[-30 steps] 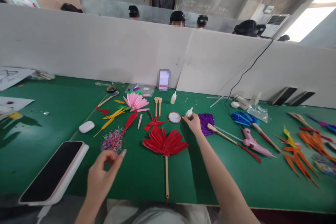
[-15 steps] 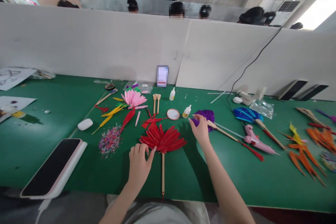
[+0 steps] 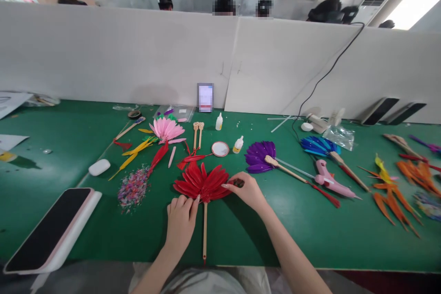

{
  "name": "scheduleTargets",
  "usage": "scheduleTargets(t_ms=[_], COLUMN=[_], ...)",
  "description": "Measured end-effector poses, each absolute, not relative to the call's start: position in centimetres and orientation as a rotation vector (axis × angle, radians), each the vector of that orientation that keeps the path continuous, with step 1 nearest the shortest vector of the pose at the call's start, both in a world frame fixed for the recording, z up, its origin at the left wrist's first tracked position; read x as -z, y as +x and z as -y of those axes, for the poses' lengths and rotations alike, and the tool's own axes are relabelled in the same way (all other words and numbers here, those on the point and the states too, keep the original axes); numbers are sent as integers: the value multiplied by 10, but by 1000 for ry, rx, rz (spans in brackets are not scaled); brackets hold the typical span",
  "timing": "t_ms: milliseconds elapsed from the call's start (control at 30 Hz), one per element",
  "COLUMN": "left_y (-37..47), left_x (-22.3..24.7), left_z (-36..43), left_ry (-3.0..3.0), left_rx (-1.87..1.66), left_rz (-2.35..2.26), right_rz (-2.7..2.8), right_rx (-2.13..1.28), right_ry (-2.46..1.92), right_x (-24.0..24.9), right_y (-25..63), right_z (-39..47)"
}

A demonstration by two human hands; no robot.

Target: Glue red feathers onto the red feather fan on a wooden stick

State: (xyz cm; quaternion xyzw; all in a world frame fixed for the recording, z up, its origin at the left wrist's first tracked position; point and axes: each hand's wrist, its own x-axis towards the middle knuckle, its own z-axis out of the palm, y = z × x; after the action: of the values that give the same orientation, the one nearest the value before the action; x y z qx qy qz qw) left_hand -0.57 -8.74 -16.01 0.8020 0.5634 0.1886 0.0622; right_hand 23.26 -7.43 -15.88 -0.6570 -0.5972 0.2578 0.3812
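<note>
The head view shows two bare hands at a red feather fan (image 3: 201,179), which lies on the green worktop (image 3: 241,241) right in front of the person. Its thin wooden handle (image 3: 206,229) points back toward the person. The left hand (image 3: 181,218) is curled, with its thumb by the low left feathers. The right hand (image 3: 246,190) is bent over the right feather tips, its thumb and finger close together. I cannot tell if either hand pinches a feather or only touches one. A small bottle (image 3: 238,145) stands up just beside a round dish (image 3: 220,149), behind the fan. A purple feather fan (image 3: 261,157) lies off to the right. The step now looks like setting the red feathers neatly. The next move seems to call for a soft touch on the right, while the left side is kept from sliding.
</note>
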Motion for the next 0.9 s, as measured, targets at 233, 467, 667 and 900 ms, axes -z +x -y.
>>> scheduleTargets(t_ms=[233,467,667,900], left_y=[-4,-3,-4,-5], left_x=[162,161,162,165], left_z=[84,83,83,84], left_ry=[2409,2390,2376,2358], left_rx=[-554,-545,-554,-557], left_rz=[-1681,-1651,-1645,-1646], right_rz=[1504,1474,1476,1500], right_rx=[-688,-650,-616,-602], right_ry=[-1674,-1700,-1736,-1778], right_x=[166,173,173,171], right_y=[234,230,227,227], right_z=[71,70,69,68])
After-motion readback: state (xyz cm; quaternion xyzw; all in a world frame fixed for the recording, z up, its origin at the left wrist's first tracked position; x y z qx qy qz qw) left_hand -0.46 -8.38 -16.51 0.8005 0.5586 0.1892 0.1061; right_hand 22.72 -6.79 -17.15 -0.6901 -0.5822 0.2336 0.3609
